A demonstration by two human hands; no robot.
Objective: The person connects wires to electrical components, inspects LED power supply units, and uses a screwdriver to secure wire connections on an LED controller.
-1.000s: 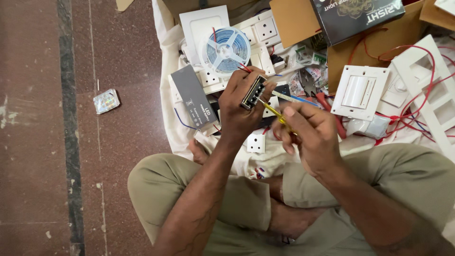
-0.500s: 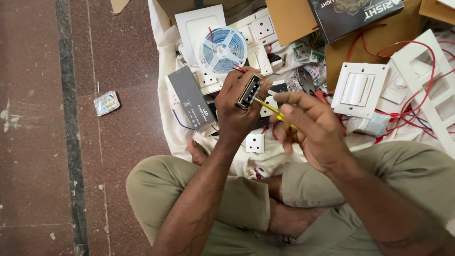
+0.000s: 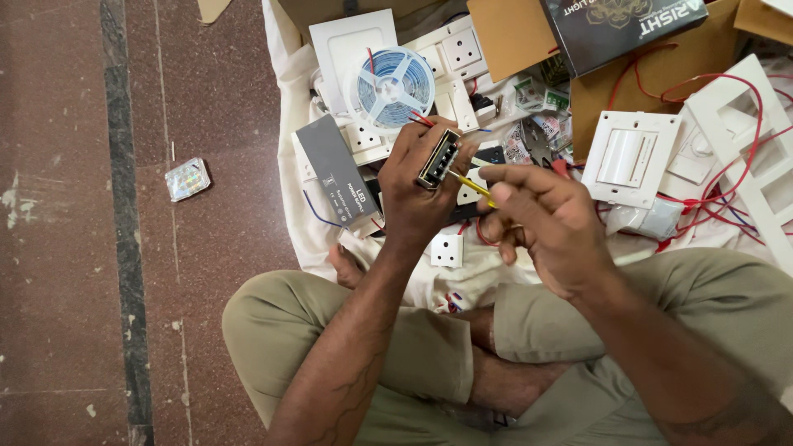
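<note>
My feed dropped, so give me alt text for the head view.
The left hand holds a small black switch block while the right hand points a yellow screwdriver at it. White switch plates, red wires and a tape reel lie around.

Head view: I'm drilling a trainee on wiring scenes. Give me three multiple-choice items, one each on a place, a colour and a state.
1. Where is the tape reel?
A. On a white panel
B. On the bare floor
C. On the person's lap

2. What colour is the screwdriver handle?
A. Green
B. Yellow
C. Black

3. How is the terminal block?
A. Lying on the cloth
B. Inside a box
C. Gripped in the left hand

Key: 1 A, it lies on the panel; 2 B, yellow shows by the right hand; 3 C, fingers wrap it.
</note>
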